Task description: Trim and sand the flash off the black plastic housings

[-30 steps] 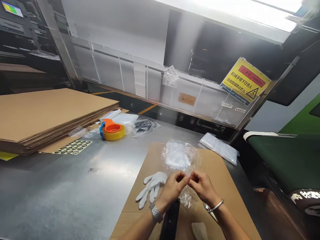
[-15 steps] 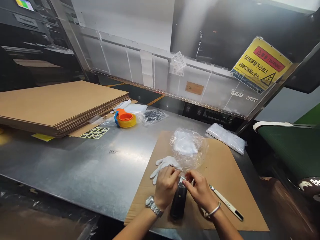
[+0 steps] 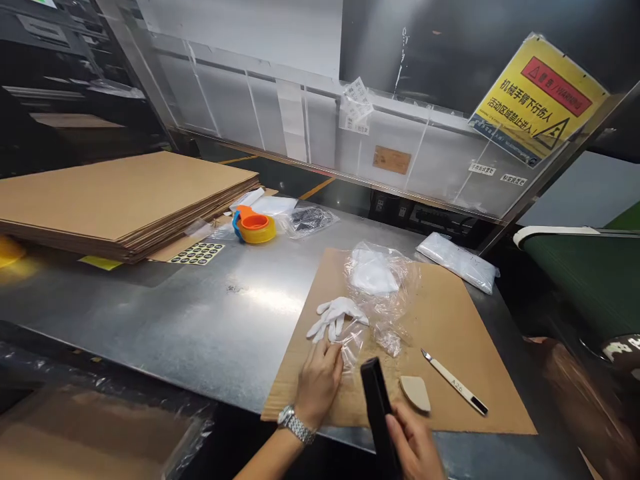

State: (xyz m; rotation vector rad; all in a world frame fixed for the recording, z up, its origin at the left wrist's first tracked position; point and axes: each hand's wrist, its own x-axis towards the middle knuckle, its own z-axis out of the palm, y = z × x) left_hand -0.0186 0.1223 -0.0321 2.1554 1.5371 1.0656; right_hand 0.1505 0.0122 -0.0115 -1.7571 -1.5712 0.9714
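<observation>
My right hand is wrapped round a long black part, which is tilted up at the front of the cardboard sheet; its exact kind I cannot make out. To the left, my left hand pinches a clear plastic bag, apart from the black part. A white glove lies just beyond my left fingers. Right of the black part rests a small tan pad. A pale craft knife marked A26 lies further right.
Crumpled clear plastic with white material lies at the back of the cardboard. An orange and yellow tape dispenser, a sticker sheet and stacked cardboard stand left. A white packet lies back right.
The black part has moved out from under both hands and is now lifted in my right hand. My left hand has shifted left with the clear plastic. The tan pad shows now.
</observation>
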